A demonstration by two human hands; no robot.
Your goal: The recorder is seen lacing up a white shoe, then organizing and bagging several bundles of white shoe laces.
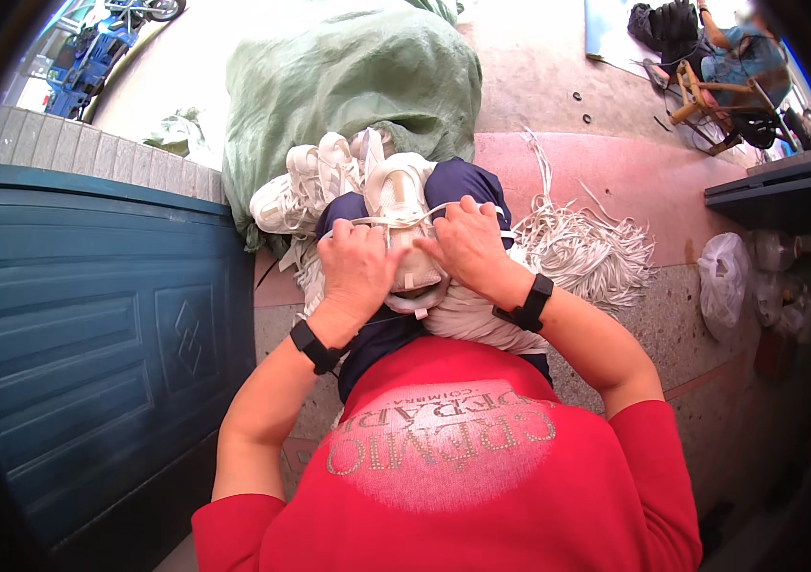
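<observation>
A cream-white sneaker (400, 195) rests on my lap, its toe pointing away from me and its heel opening toward me. A flat white shoelace (396, 221) runs across the shoe from one hand to the other. My left hand (358, 262) is closed on the lace at the left of the shoe. On the opposite side, my right hand (472, 246) pinches the lace, its thumb reaching toward the tongue. More pale sneakers (305, 181) are piled just beyond my left knee. A bundle of white laces (472, 319) lies over my right thigh.
A large green sack (358, 86) stands in front of me. Loose white laces (586, 248) are heaped on the floor at my right. A blue panelled door (91, 324) borders the left side. Clear plastic bags (722, 276) sit at right. Another person (749, 67) sits far right.
</observation>
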